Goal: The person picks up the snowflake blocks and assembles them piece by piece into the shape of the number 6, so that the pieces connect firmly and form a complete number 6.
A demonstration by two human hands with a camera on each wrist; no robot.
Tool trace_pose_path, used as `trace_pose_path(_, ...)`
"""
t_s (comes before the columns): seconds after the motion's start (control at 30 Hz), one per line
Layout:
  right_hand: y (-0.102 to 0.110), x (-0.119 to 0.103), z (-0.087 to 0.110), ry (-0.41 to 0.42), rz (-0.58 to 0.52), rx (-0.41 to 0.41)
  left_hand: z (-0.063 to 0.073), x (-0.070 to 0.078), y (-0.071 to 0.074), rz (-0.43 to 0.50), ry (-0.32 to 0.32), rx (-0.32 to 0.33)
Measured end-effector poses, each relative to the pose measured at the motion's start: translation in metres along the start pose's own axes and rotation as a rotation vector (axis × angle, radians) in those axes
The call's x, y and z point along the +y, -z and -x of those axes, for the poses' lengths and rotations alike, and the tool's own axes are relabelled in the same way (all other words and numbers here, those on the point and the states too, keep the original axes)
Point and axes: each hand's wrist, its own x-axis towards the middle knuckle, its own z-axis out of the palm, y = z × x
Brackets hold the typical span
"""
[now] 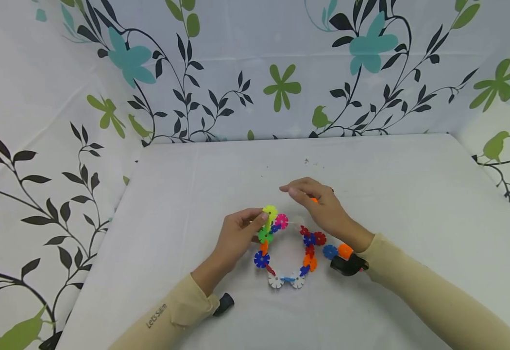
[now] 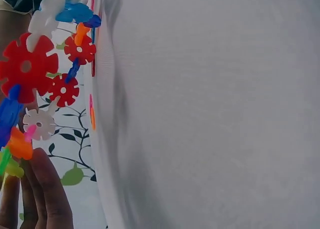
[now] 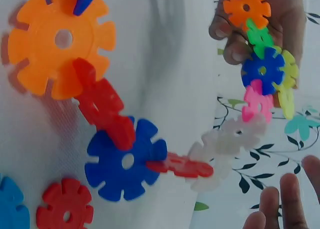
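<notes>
A ring of slotted, flower-shaped plastic discs, joined edge to edge, lies on the white table, with a dark blue disc (image 1: pixel 261 259) on its left side and white discs (image 1: pixel 276 281) along the near side. My left hand (image 1: pixel 237 234) pinches a yellow disc (image 1: pixel 270 212) at the ring's far left, beside a pink disc (image 1: pixel 281 221). Over the ring's far right reaches my right hand (image 1: pixel 320 206), fingers extended and holding nothing. An orange piece (image 1: pixel 314 200) peeks out behind it, mostly hidden. In the right wrist view, translucent white discs (image 3: pixel 237 133) link the red and pink ones.
Loose discs lie right of the ring near my right wrist: a blue disc (image 1: pixel 330 251), an orange disc (image 1: pixel 345 251) and a red disc (image 1: pixel 320 238). A floral-patterned cloth (image 1: pixel 237 48) rises behind and beside the white table (image 1: pixel 185 180).
</notes>
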Motion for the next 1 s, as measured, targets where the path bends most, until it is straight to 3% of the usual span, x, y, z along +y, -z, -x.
trace_pose_path(0.13, 0.01, 0.004, -0.002, 0.005, -0.079, 0.1, 0.0, -0.002, 0.002, 0.025, 0.044, 0.014)
trace_pose_path(0.4, 0.027, 0.007, -0.004, -0.087, -0.168, 0.29, -0.001, -0.006, 0.004, 0.064, 0.111, 0.033)
trace_pose_path(0.6, 0.039, 0.018, -0.005, -0.129, -0.223, 0.382, 0.0, -0.005, 0.005, 0.116, 0.134, 0.021)
trace_pose_path(0.83, 0.052, 0.038, -0.005, -0.309, -0.163, 0.406, 0.002, -0.004, 0.007, 0.166, 0.151, -0.025)
trace_pose_path(1.0, 0.06, 0.054, -0.002, -0.447, -0.098, 0.324, 0.003, -0.004, 0.008, 0.222, 0.167, -0.042)
